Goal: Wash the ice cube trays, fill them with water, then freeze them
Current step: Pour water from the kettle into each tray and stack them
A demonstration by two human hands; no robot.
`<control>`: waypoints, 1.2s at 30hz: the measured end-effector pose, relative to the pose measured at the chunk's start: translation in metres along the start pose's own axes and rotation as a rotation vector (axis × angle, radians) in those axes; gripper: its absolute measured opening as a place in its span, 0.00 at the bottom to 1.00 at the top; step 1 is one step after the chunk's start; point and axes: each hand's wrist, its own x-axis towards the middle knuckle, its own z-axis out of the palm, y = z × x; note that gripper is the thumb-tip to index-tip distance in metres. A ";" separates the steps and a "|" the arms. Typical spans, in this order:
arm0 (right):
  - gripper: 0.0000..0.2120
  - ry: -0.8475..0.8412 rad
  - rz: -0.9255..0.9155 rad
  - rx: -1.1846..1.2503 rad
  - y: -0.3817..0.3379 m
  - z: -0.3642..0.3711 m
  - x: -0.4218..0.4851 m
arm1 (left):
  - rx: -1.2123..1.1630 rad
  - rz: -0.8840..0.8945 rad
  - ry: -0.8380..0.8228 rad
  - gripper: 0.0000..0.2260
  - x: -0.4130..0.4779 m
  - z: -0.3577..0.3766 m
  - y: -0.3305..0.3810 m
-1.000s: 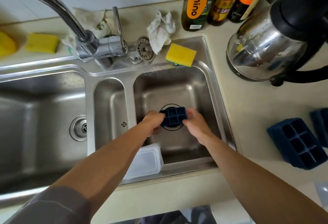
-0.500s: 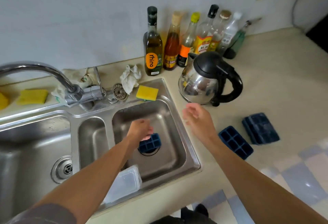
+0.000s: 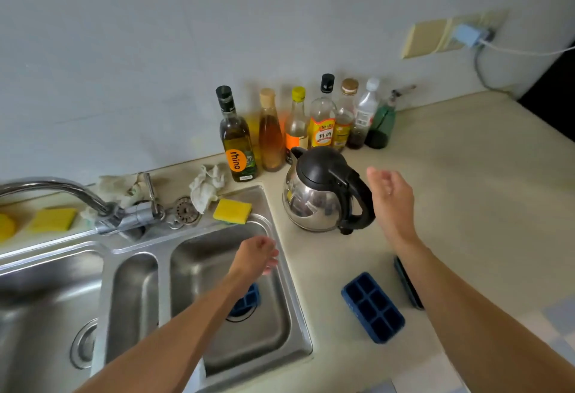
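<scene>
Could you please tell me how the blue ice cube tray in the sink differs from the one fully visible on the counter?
The sink tray lies in the right basin over the drain; the counter tray lies on the beige countertop. The sink tray is mostly hidden by the left forearm; the counter tray shows whole. Both are dark blue with cells facing up.

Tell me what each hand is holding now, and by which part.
Nothing is held. The left hand is open above the ice cube tray in the sink; the right hand is open in the air beside the kettle.
</scene>
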 end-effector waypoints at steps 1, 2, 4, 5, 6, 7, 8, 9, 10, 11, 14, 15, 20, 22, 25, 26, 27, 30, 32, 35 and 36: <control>0.21 -0.045 0.009 -0.016 0.006 0.003 0.009 | 0.001 -0.005 0.005 0.09 0.000 0.004 0.002; 0.23 -0.092 0.012 -0.026 0.011 0.006 0.016 | 0.000 -0.011 0.012 0.09 0.000 0.007 0.003; 0.27 -0.198 0.025 -0.003 0.017 0.013 0.024 | -0.009 -0.009 0.033 0.09 -0.001 0.013 0.006; 0.28 -0.247 0.038 0.030 0.019 0.015 0.026 | -0.016 -0.006 0.042 0.08 -0.002 0.015 0.007; 0.29 -0.288 0.053 0.061 0.021 0.016 0.027 | -0.020 -0.005 0.046 0.08 -0.002 0.017 0.007; 0.31 -0.320 0.062 0.078 0.023 0.016 0.027 | -0.018 -0.003 0.050 0.08 -0.003 0.017 0.006; 0.33 -0.352 0.066 0.081 0.023 0.015 0.027 | -0.013 0.000 0.053 0.08 -0.003 0.018 0.006; 0.35 -0.378 0.070 0.082 0.023 0.014 0.026 | -0.010 0.000 0.056 0.08 -0.003 0.018 0.005; 0.35 -0.394 0.083 0.089 0.024 0.013 0.025 | -0.012 -0.003 0.059 0.08 -0.002 0.018 0.004; 0.35 -0.398 0.099 0.099 0.023 0.013 0.023 | -0.019 -0.007 0.063 0.08 -0.001 0.018 0.003; 0.32 -0.375 0.138 0.092 0.020 0.016 0.014 | -0.039 -0.015 0.056 0.08 -0.001 0.017 0.001; 0.32 -0.364 0.151 0.098 0.019 0.019 0.009 | -0.046 -0.015 0.051 0.08 -0.002 0.016 -0.001; 0.32 -0.320 0.212 0.123 0.013 0.028 -0.025 | -0.056 -0.004 0.023 0.08 -0.007 0.002 -0.012; 0.32 -0.314 0.224 0.125 0.010 0.031 -0.041 | -0.062 0.011 0.009 0.08 -0.009 -0.008 -0.018; 0.31 -0.309 0.263 0.142 0.007 0.036 -0.069 | -0.077 0.026 0.015 0.09 -0.012 -0.023 -0.031; 0.31 -0.303 0.272 0.146 0.007 0.039 -0.078 | -0.088 0.033 0.021 0.09 -0.013 -0.027 -0.036; 0.31 -0.295 0.278 0.140 0.006 0.041 -0.088 | -0.097 0.043 0.029 0.09 -0.013 -0.030 -0.041; 0.32 -0.288 0.264 0.121 0.004 0.048 -0.119 | -0.157 0.077 0.074 0.07 -0.017 -0.040 -0.053; 0.32 -0.311 0.247 0.120 0.003 0.049 -0.137 | -0.243 0.073 0.094 0.07 -0.024 -0.044 -0.060; 0.31 -0.365 0.226 0.117 0.001 0.047 -0.161 | -0.346 0.086 0.104 0.10 -0.038 -0.045 -0.069; 0.30 -0.385 0.225 0.113 0.000 0.046 -0.168 | -0.380 0.088 0.108 0.11 -0.043 -0.045 -0.072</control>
